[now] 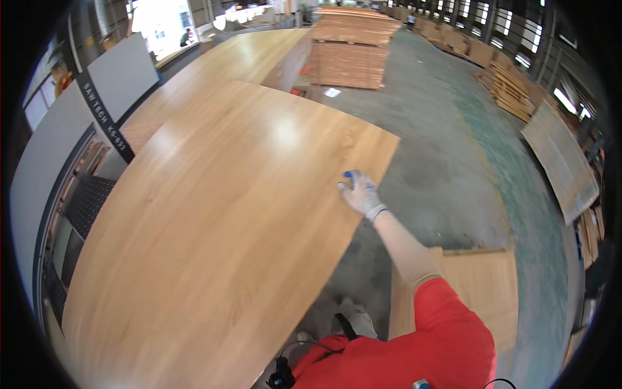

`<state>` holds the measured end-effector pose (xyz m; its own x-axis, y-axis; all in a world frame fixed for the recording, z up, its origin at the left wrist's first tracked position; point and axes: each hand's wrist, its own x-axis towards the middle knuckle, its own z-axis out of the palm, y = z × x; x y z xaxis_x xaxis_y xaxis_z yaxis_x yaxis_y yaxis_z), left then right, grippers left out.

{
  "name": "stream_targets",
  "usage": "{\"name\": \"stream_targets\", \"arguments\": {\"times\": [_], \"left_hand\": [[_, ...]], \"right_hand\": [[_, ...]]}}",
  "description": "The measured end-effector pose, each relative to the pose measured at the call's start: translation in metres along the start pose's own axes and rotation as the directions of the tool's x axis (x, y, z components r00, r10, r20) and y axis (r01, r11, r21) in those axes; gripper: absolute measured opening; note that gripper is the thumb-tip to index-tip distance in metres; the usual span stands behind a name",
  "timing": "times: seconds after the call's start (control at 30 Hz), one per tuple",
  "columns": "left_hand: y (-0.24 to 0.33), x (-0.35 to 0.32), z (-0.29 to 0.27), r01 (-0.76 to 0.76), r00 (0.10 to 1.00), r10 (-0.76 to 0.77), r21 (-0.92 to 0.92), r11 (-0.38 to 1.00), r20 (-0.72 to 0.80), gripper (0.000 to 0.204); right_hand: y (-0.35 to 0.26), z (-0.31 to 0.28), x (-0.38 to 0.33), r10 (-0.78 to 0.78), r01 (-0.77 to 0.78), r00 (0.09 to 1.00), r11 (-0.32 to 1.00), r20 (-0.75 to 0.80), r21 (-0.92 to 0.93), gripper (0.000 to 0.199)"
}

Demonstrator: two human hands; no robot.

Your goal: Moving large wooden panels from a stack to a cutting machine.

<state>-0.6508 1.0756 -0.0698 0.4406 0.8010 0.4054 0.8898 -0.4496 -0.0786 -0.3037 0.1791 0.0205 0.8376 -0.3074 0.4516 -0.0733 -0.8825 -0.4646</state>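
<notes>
The gloved right hand (360, 193) lies flat, grip open and clasping nothing, on the right edge of the large, smooth, glossy light-wood veneer panel (214, 214), which spreads toward nine o'clock from it.

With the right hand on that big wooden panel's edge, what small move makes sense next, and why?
Probably bring the left hand onto the wooden panel. Only the gloved right hand touches it, near its right edge, with the arm stretched out. The left hand is out of view, and so large a sheet looks hard to steer one-handed.
</notes>
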Motion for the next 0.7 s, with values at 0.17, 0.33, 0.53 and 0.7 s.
{"name": "stream_targets", "arguments": {"times": [0.17,0.33,0.53,0.7], "left_hand": [[0.087,-0.107,-0.034,0.237,0.971,-0.226,-0.247,0.94,0.074,0.066],[0.25,-0.249,-0.095,0.678,0.674,-0.423,-0.735,0.028,0.605,0.063],[0.305,-0.34,-0.145,0.584,0.467,-0.295,-0.541,-0.606,0.834,0.06],[0.301,-0.343,-0.145,0.42,0.65,-0.174,-0.541,-0.729,0.74,0.065]], "right_hand": [[0.114,0.026,0.171,0.084,-0.055,0.994,0.934,0.067,-0.352,0.065],[0.2,0.041,0.286,0.143,-0.078,0.962,0.961,0.235,-0.264,0.072],[0.191,0.066,0.347,0.264,-0.21,0.812,0.964,0.521,-0.161,0.076],[0.208,0.091,0.35,0.111,-0.093,0.906,0.994,0.409,-0.064,0.066]]}}
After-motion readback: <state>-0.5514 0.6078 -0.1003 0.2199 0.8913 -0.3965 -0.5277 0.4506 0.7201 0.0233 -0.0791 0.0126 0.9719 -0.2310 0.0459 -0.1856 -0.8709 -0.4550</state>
